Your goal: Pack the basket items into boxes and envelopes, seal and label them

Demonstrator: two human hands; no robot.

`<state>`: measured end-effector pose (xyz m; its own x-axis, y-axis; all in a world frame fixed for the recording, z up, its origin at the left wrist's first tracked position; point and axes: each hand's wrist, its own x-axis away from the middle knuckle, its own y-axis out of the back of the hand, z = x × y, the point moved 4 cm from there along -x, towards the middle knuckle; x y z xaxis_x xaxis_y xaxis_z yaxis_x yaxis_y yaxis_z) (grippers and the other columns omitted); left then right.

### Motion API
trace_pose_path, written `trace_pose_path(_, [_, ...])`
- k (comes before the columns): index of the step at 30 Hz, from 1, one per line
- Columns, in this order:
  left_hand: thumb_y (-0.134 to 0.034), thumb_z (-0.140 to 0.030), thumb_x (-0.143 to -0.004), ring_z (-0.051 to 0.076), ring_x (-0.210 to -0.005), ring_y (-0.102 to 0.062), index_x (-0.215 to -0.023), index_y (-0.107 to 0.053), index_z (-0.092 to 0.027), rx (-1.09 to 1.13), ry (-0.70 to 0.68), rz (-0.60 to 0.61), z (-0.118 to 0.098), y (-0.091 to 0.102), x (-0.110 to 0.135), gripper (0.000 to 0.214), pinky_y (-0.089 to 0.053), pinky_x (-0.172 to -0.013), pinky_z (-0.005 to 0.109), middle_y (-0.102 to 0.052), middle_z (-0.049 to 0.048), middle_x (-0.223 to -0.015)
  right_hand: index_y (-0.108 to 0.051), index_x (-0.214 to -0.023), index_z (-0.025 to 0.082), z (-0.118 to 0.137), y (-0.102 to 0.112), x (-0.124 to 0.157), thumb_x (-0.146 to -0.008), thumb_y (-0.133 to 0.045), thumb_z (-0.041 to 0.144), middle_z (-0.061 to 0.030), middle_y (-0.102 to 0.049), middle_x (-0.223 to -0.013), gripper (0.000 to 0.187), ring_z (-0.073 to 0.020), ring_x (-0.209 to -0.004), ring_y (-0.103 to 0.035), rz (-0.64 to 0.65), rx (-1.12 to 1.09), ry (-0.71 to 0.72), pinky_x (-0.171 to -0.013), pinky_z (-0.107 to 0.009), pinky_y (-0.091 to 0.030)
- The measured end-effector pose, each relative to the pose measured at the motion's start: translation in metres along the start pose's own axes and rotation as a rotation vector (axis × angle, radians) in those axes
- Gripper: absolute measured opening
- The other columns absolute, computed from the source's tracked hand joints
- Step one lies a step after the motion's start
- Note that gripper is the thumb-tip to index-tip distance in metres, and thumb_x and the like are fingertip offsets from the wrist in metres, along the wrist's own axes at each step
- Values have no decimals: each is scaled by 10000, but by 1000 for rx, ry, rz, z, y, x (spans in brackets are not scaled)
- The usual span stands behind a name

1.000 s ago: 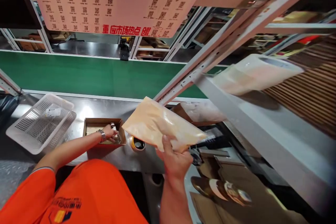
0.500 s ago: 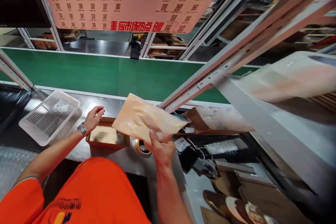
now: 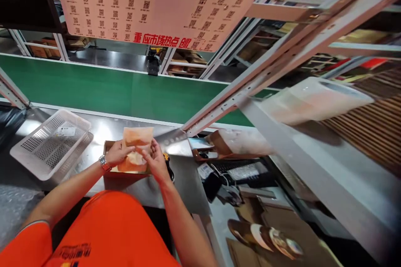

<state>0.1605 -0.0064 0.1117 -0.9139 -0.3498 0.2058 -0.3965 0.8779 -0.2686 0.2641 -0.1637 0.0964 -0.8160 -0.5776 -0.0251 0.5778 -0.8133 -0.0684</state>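
Note:
Both hands hold a tan padded bag (image 3: 137, 144) over an open cardboard box (image 3: 108, 149) on the steel table (image 3: 103, 129). My left hand (image 3: 116, 153), with a watch on its wrist, grips the bag's left side. My right hand (image 3: 156, 160) grips its right side. The bag stands nearly upright, its lower part inside the box. What lies in the box under the bag is hidden.
A white perforated basket (image 3: 50, 144) sits at the left on the table. A green conveyor belt (image 3: 109, 91) runs behind it. A tape roll (image 3: 170, 170) pokes out behind my right hand. At the right are a metal rack (image 3: 282, 133), a scanner and cables (image 3: 219, 179), and cardboard (image 3: 282, 225).
My right hand brought the bag from the right down to the box. My left hand left the box, rose, then took hold of the bag's left side.

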Motion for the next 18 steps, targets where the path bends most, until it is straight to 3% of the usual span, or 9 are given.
trace_pose_path(3, [-1016,-616,-695,374,-1171,-815,-1173,-820,-121,43,-81,33,6,3,-11,715,-653,-1042,452,-859,179,-1228,-747,-1307,239,-16,-2,3,-764,-931,702,-92,-849,-1163,737,-279,-1028,-786,200,-46,-168,-956,-416,-657])
trace_pose_path(6, [-992,-550,-763,369,-1252,-798,-1346,-756,-144,-57,-148,39,13,9,-17,749,-642,-1116,507,-830,187,-1324,-788,-1162,233,-24,3,3,-759,-940,664,-94,-855,-1103,610,-291,-979,-782,216,36,-220,-943,-431,-635])
trace_pose_path(10, [-921,-375,-848,371,-1515,-643,-1611,-561,-201,-355,-357,-144,12,46,-13,861,-523,-1284,605,-668,225,-1599,-765,-1156,248,-1,21,-9,-910,-746,486,-70,-829,-1134,343,-291,-1057,-742,142,347,-2,-960,-417,-590])
trace_pose_path(13, [-799,-322,-948,355,-1505,-641,-1664,-485,-204,-558,-479,-323,4,83,-1,791,-564,-1237,616,-618,239,-1630,-706,-1029,245,23,24,-14,-920,-581,275,-60,-763,-1052,169,-260,-984,-688,220,787,190,-908,-379,-530])
trace_pose_path(15, [-726,-295,-1002,332,-1457,-668,-1614,-535,-203,-691,-583,-351,-2,94,9,647,-590,-1215,586,-660,213,-1561,-661,-1021,235,29,18,-13,-913,-533,199,-62,-729,-1018,172,-240,-921,-661,304,997,221,-860,-353,-488])
trace_pose_path(18, [-660,-260,-1054,300,-1395,-699,-1488,-644,-218,-843,-722,-260,-4,86,24,436,-597,-1224,547,-711,162,-1453,-635,-1082,209,27,5,-8,-983,-499,169,-78,-720,-997,173,-223,-861,-637,328,1200,168,-796,-329,-430])
